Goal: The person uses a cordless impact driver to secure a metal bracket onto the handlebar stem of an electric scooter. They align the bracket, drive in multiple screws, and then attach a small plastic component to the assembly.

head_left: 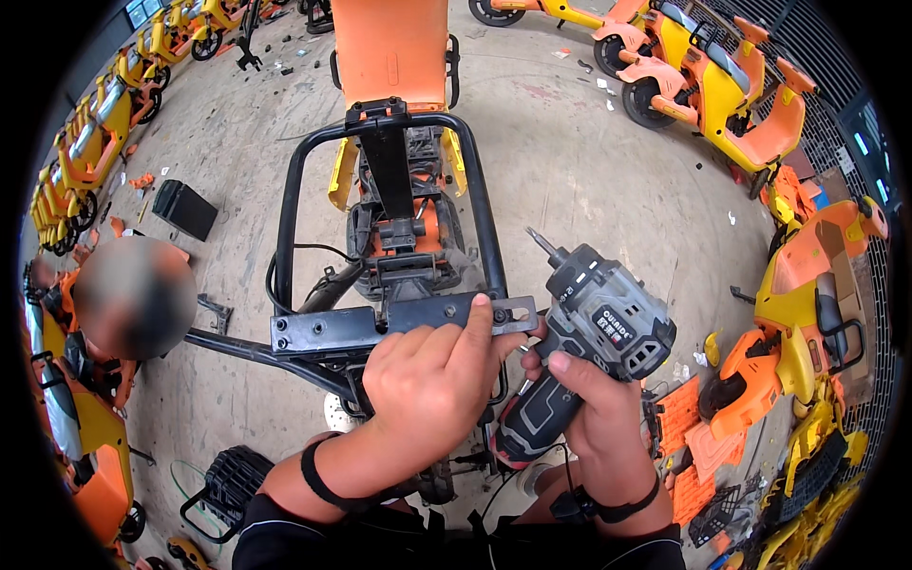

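The left hand [418,380] is partly closed over the right part of a black bar [347,328], its index fingertip pressing on the upper face and the other fingers curled; the thumb is mostly hidden, with only a tip showing below the bar's far end. A grey slotted end [513,328] sticks out past the fingers, and whether it belongs to the bar or is a separate piece is hard to make out, since the hand covers the join. The bar lies crosswise at the near end of a black tube frame [290,190], in front of the person.

The right hand [603,404] is closed around the grip of a power driver [608,309], thumb along the near side; its fingers are out of sight behind the grip (the trigger too). The driver's bit [541,242] points up and to the left, well clear of the bar. Both wrists wear dark bands, and the forearms run down into dark clothing at the lower edge.

Beyond the frame, an orange panel [389,57] is cut off by the upper edge. A black box [185,209] sits on the floor [560,152] to the left. Below it, a blurred round patch [133,299] hides part of what stands there. Yellow and orange scooters [703,76] line both sides, the outermost cropped by the dark rim.
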A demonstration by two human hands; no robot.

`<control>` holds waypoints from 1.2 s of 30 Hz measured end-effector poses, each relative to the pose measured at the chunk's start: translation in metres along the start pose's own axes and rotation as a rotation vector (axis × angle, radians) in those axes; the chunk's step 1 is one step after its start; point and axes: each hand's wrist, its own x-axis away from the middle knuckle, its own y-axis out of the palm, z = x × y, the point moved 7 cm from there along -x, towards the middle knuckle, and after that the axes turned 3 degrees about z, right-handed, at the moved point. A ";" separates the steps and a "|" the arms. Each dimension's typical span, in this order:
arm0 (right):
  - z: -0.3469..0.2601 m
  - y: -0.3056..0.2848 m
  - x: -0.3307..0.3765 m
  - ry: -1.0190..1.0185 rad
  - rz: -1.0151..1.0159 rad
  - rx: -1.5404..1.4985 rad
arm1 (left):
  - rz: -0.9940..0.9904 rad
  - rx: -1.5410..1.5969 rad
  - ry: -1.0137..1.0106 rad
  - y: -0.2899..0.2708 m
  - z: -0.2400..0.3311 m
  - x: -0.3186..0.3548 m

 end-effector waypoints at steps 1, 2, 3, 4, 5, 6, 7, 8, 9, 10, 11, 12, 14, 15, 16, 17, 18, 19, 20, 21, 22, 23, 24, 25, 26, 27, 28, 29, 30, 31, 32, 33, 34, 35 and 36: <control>0.001 0.000 0.001 0.004 -0.001 0.001 | -0.005 0.004 0.000 0.000 0.000 0.000; 0.001 -0.001 0.001 0.010 -0.003 0.002 | -0.010 0.008 -0.001 0.000 0.000 0.000; 0.001 0.000 0.001 0.011 -0.004 0.000 | -0.021 0.014 -0.002 0.000 0.000 0.000; 0.001 0.000 0.002 0.012 -0.006 -0.001 | -0.032 0.019 -0.003 0.000 -0.001 0.000; 0.001 0.000 0.002 0.012 -0.006 -0.003 | -0.044 0.026 -0.003 0.000 -0.001 0.000; 0.001 0.001 0.002 0.009 -0.015 0.000 | -0.054 0.026 -0.005 0.000 -0.002 0.000; 0.001 0.001 0.002 0.005 -0.024 0.003 | -0.063 0.027 -0.007 0.000 -0.002 0.000; 0.001 0.001 0.002 0.000 -0.032 0.007 | -0.072 0.029 -0.009 -0.001 -0.002 -0.001; 0.000 0.001 0.002 -0.003 -0.030 0.011 | -0.076 0.033 -0.009 -0.001 -0.002 -0.002; 0.000 0.001 0.003 -0.005 -0.028 0.015 | -0.081 0.038 -0.009 0.000 -0.002 -0.003; 0.000 0.001 0.003 -0.006 -0.027 0.018 | -0.085 0.041 -0.011 0.000 -0.003 -0.003; 0.000 0.001 0.004 -0.011 -0.021 0.032 | -0.076 0.041 -0.015 0.000 -0.003 -0.002; -0.001 0.000 0.005 -0.022 -0.010 0.059 | -0.055 0.041 -0.022 0.000 -0.003 -0.001; -0.002 0.000 0.005 -0.025 0.000 0.058 | -0.050 0.036 -0.023 0.000 -0.003 0.000; -0.004 0.000 0.005 -0.027 0.010 0.056 | -0.045 0.032 -0.023 0.000 -0.003 0.000; -0.005 0.000 0.006 -0.031 0.021 0.056 | -0.039 0.029 -0.024 -0.001 -0.003 0.001; -0.005 -0.006 0.005 -0.053 0.037 0.070 | -0.045 0.034 -0.018 -0.002 -0.003 0.001; -0.009 -0.006 0.007 -0.075 0.030 0.089 | -0.053 0.039 -0.012 -0.002 -0.003 0.000; -0.014 -0.007 0.008 -0.097 0.023 0.112 | -0.058 0.045 -0.009 -0.003 -0.003 0.000; -0.020 -0.006 0.010 -0.119 0.016 0.134 | -0.054 0.044 -0.005 -0.004 -0.003 -0.001; -0.026 -0.003 0.014 -0.114 0.032 0.159 | -0.050 0.043 -0.001 -0.003 -0.003 -0.001; -0.034 0.000 0.018 -0.124 0.016 0.200 | -0.044 0.043 0.003 -0.004 -0.003 -0.001; -0.040 0.000 0.021 -0.121 -0.021 0.260 | -0.028 0.041 0.003 -0.005 -0.004 0.000; -0.045 0.000 0.025 -0.118 -0.057 0.319 | -0.013 0.039 0.003 -0.004 -0.005 0.002; -0.051 0.002 0.029 -0.103 -0.080 0.344 | 0.007 0.045 0.002 -0.004 -0.004 0.003; -0.056 0.005 0.032 -0.086 -0.103 0.368 | 0.017 0.050 0.001 -0.004 -0.004 0.004; -0.062 0.008 0.035 -0.069 -0.124 0.393 | 0.027 0.056 0.000 -0.005 -0.004 0.004; -0.068 0.010 0.035 -0.041 -0.149 0.462 | 0.041 0.067 -0.001 -0.004 -0.004 0.003; -0.075 0.013 0.034 -0.005 -0.173 0.530 | 0.051 0.064 -0.003 -0.004 -0.004 0.004; -0.079 0.018 0.035 0.032 -0.197 0.596 | 0.061 0.060 -0.005 -0.003 -0.003 0.004; -0.082 0.025 0.036 0.061 -0.177 0.612 | 0.074 0.051 -0.008 -0.004 -0.003 0.004; -0.085 0.030 0.036 0.100 -0.158 0.674 | 0.079 0.057 -0.011 -0.004 -0.003 0.004; -0.089 0.033 0.036 0.140 -0.136 0.737 | 0.085 0.064 -0.014 -0.003 -0.003 0.005; -0.091 0.037 0.036 0.181 -0.119 0.796 | 0.089 0.066 -0.017 -0.004 -0.004 0.006; -0.095 0.047 0.037 0.173 -0.100 0.884 | 0.087 0.061 -0.023 -0.004 -0.005 0.006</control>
